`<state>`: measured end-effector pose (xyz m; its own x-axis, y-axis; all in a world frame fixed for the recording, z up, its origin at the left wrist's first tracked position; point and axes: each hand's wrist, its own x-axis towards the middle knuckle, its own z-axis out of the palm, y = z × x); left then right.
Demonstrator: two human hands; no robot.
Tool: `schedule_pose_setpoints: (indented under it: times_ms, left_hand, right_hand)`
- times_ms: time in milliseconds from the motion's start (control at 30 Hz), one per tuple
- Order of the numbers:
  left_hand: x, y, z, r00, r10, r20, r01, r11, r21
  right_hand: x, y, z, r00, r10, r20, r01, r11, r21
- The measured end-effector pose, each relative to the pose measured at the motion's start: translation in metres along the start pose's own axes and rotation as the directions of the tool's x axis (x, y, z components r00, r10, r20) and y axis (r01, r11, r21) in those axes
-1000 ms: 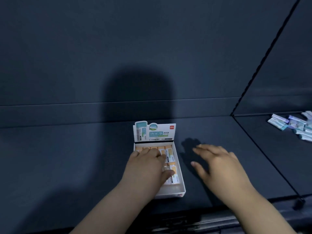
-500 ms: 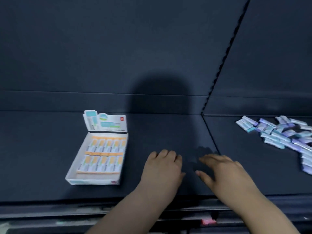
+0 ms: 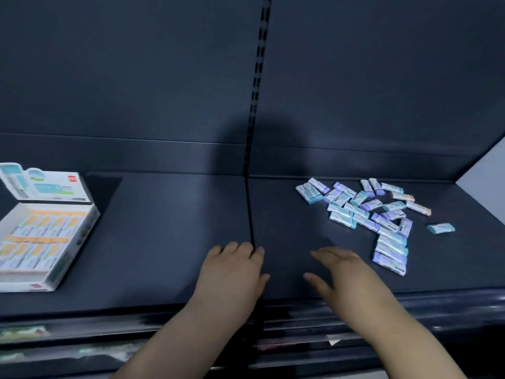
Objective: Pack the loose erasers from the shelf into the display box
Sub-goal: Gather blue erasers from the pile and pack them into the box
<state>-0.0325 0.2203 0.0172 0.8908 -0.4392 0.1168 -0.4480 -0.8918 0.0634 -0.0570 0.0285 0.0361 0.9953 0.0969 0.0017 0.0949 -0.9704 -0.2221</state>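
Note:
A white display box (image 3: 72,248) lies at the far left of the dark shelf, lid flap up, filled with rows of orange-banded erasers (image 3: 38,239). A scattered pile of loose erasers (image 3: 366,212) in teal and purple wrappers lies on the right shelf section, with one teal eraser (image 3: 440,228) apart at the right. My left hand (image 3: 232,272) hovers palm down over the seam between the shelf sections, fingers loosely curled, holding nothing. My right hand (image 3: 344,272) reaches flat over the shelf, fingers straight, just left of the pile and not touching it.
A slotted upright (image 3: 255,86) divides the dark back panel (image 3: 136,77). The shelf's front edge (image 3: 437,296) runs below my wrists, with price-strip rails and blurred goods on a lower level (image 3: 24,332).
The view swung right: the box slid to the far left and the eraser pile came into full view. My left hand left the box and both hands travelled right toward the pile.

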Motion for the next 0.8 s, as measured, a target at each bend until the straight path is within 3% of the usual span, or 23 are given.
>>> schedule_pose_setpoints:
  times_ms: [467,800]
  left_hand:
    - [0.054,-0.028,-0.005,0.998,0.069,-0.008,-0.069,0.996,-0.059]
    - [0.082,0.002,0.006,0.991,0.133,-0.003,-0.133,0.991,0.008]
  right_hand:
    - [0.033,-0.007,0.0,0.995,0.076,-0.061,-0.071,0.993,0.094]
    - [0.038,0.042,0.009,0.99,0.109,-0.092,-0.096,0.986,0.137]
